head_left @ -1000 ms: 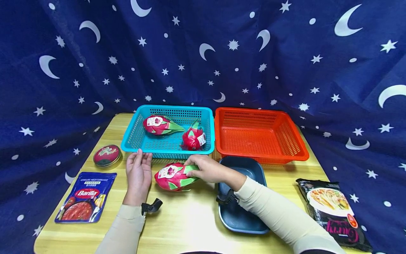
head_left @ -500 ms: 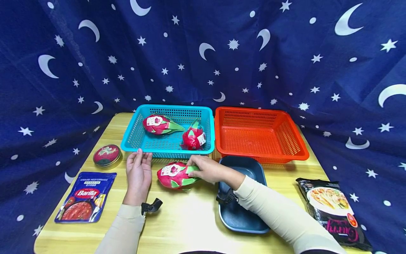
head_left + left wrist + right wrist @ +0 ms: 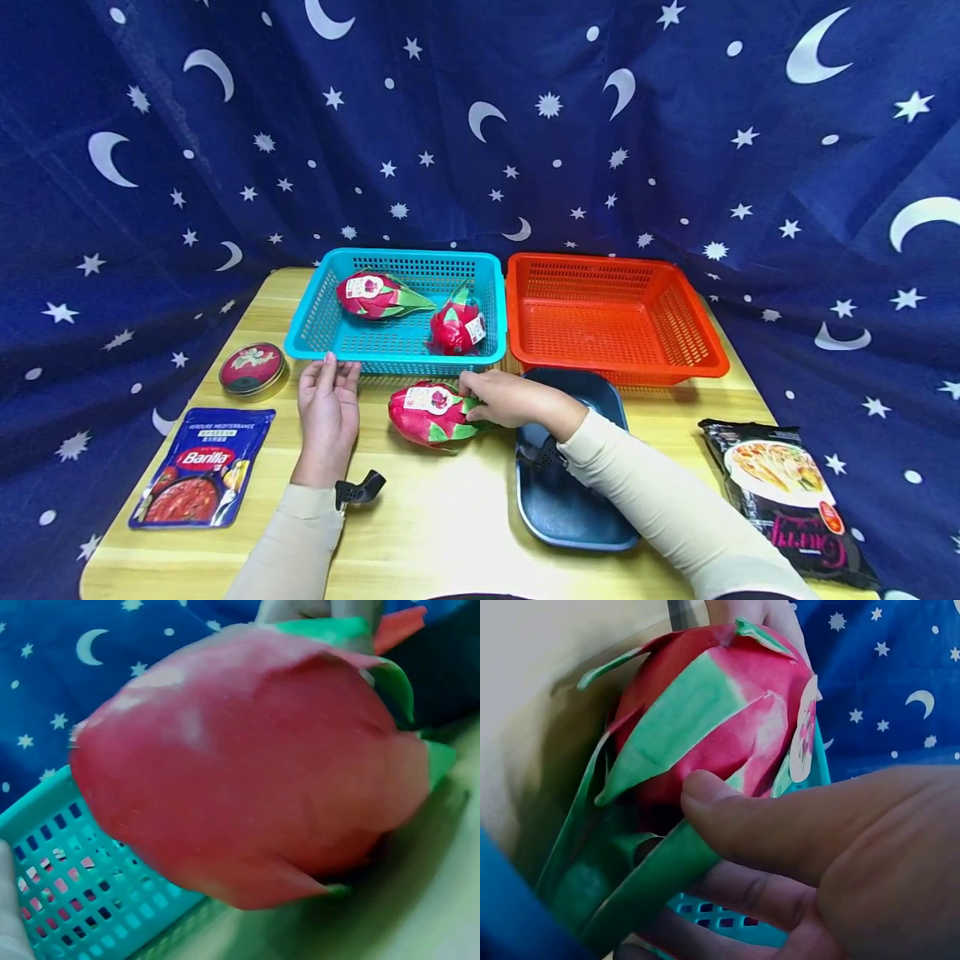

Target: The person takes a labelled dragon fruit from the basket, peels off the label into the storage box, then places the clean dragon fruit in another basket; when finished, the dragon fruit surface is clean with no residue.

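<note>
A dragon fruit (image 3: 431, 414), red with green scales and a white label, is in front of the teal basket (image 3: 397, 367). My right hand (image 3: 517, 404) pinches its leafy end; in the right wrist view the thumb (image 3: 742, 825) lies on top and the fingers pass below the green leaves. The fruit's round end points left, and it fills much of the left wrist view. My left hand (image 3: 327, 417) holds nothing, its fingertips right at the basket's near rim. Inside the basket are two more dragon fruits, one at left (image 3: 378, 296) and one at right (image 3: 456, 329).
An orange basket (image 3: 611, 367) stands right of the teal one. The dark blue tray (image 3: 573, 517) lies partly under my right forearm. A round tin (image 3: 253, 368) and a Barilla pouch (image 3: 202, 467) are at left, a black curry packet (image 3: 787, 500) at right.
My right hand and the dragon fruit have moved a little to the right, away from my left hand. The left hand has stayed at the basket's rim.
</note>
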A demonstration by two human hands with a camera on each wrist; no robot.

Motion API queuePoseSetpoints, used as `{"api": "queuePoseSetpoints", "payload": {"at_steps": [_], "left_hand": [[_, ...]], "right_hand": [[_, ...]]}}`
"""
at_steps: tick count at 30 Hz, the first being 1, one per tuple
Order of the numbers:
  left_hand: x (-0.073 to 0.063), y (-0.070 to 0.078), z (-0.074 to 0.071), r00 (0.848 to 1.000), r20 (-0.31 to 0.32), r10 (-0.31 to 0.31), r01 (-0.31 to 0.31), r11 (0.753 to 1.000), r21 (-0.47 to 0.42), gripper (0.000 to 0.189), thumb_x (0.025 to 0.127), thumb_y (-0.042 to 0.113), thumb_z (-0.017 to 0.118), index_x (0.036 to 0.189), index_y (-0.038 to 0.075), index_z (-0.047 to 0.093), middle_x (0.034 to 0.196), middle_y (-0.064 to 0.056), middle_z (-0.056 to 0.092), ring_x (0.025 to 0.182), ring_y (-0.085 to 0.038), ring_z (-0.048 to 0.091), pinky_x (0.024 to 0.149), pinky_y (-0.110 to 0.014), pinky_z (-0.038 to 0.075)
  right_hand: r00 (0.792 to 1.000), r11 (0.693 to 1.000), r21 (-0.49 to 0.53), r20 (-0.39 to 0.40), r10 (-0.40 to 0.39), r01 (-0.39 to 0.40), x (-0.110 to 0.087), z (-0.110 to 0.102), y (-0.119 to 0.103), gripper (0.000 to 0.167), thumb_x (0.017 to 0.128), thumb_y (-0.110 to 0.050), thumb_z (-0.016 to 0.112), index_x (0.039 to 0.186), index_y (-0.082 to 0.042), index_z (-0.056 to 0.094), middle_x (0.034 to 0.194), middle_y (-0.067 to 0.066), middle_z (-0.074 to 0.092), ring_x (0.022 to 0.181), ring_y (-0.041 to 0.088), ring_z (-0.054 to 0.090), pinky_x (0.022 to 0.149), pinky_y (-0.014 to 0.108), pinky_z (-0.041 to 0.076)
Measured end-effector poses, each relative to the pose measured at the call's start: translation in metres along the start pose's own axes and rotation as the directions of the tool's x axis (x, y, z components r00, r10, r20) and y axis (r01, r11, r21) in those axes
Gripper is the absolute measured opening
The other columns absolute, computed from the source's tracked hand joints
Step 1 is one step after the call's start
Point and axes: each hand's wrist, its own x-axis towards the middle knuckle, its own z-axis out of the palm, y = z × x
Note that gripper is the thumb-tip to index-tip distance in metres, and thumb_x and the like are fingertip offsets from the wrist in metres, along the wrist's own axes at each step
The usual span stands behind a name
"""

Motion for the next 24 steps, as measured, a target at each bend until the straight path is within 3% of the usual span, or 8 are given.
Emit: {"api": "queuePoseSetpoints", "payload": {"at_steps": [4,7,9,12,14,18,20,24], "left_hand": [[-0.011,-0.009,-0.001,0.996,0.093,0.008,-0.027,0.978,0.206,0.018,0.111,0.013,0.055,0.121,0.002,0.044,0.108,-0.018,0.057,0.098,-0.028,0.063,0.101,-0.043,0.054],[-0.025,-0.017,-0.003,0.979,0.200,-0.031,-0.060,0.899,0.435,0.022,0.113,0.016,0.051,0.125,-0.002,0.044,0.114,-0.021,0.057,0.107,-0.033,0.060,0.105,-0.046,0.050],[-0.034,-0.022,-0.003,0.954,0.295,-0.062,-0.126,0.808,0.576,0.028,0.114,0.016,0.048,0.128,-0.007,0.047,0.121,-0.025,0.058,0.116,-0.035,0.058,0.108,-0.043,0.047],[-0.042,-0.026,-0.005,0.889,0.442,-0.122,-0.251,0.677,0.692,0.034,0.113,0.013,0.047,0.136,-0.011,0.050,0.134,-0.027,0.056,0.128,-0.036,0.051,0.110,-0.033,0.043],[-0.044,-0.028,-0.008,0.834,0.520,-0.184,-0.316,0.614,0.723,0.038,0.109,0.010,0.052,0.142,-0.009,0.050,0.143,-0.026,0.053,0.135,-0.035,0.047,0.110,-0.026,0.040],[-0.045,-0.026,-0.011,0.748,0.572,-0.338,-0.344,0.539,0.769,0.063,0.097,0.011,0.074,0.153,0.006,0.046,0.153,-0.017,0.049,0.138,-0.036,0.045,0.108,-0.025,0.043],[-0.044,-0.026,-0.012,0.730,0.562,-0.389,-0.341,0.506,0.792,0.077,0.089,0.014,0.085,0.155,0.013,0.045,0.154,-0.011,0.049,0.136,-0.034,0.048,0.106,-0.029,0.047],[-0.041,-0.025,-0.014,0.733,0.527,-0.429,-0.329,0.454,0.828,0.087,0.078,0.015,0.097,0.152,0.021,0.051,0.146,-0.007,0.056,0.125,-0.032,0.055,0.097,-0.036,0.055]], "right_hand": [[1.000,1.000,-0.008,0.019,0.011,-0.011,0.001,0.000,0.001,0.022,0.100,-0.016,0.075,0.110,-0.011,0.056,0.093,-0.001,0.060,0.088,0.019,0.055,0.078,0.034,0.047],[0.999,1.000,-0.011,0.033,0.028,-0.027,0.002,0.000,0.001,0.023,0.100,-0.017,0.076,0.111,-0.012,0.056,0.092,-0.002,0.059,0.086,0.019,0.053,0.077,0.034,0.046],[0.999,0.999,-0.015,0.035,0.034,-0.034,0.002,0.000,0.000,0.023,0.100,-0.017,0.076,0.111,-0.012,0.056,0.091,-0.003,0.059,0.087,0.018,0.053,0.077,0.034,0.046],[1.000,1.000,-0.018,0.026,0.017,-0.016,0.001,-0.001,0.000,0.023,0.099,-0.015,0.077,0.110,-0.012,0.056,0.090,-0.002,0.059,0.087,0.019,0.054,0.078,0.034,0.047],[1.000,1.000,-0.027,0.022,-0.001,0.002,0.001,-0.001,0.000,0.024,0.099,-0.015,0.077,0.109,-0.011,0.056,0.090,-0.002,0.060,0.087,0.020,0.055,0.078,0.034,0.047],[1.000,0.999,-0.039,0.026,-0.016,0.018,0.001,-0.001,0.000,0.024,0.099,-0.014,0.078,0.109,-0.010,0.057,0.089,-0.003,0.059,0.086,0.019,0.055,0.078,0.034,0.047],[1.000,0.999,-0.045,0.026,-0.018,0.019,0.000,-0.001,0.000,0.024,0.098,-0.014,0.078,0.109,-0.010,0.057,0.089,-0.004,0.059,0.085,0.018,0.055,0.078,0.034,0.047],[0.999,0.998,-0.047,0.024,-0.030,0.031,0.000,-0.003,0.000,0.024,0.098,-0.013,0.079,0.107,-0.010,0.056,0.087,-0.003,0.058,0.082,0.018,0.054,0.076,0.034,0.046]]}}
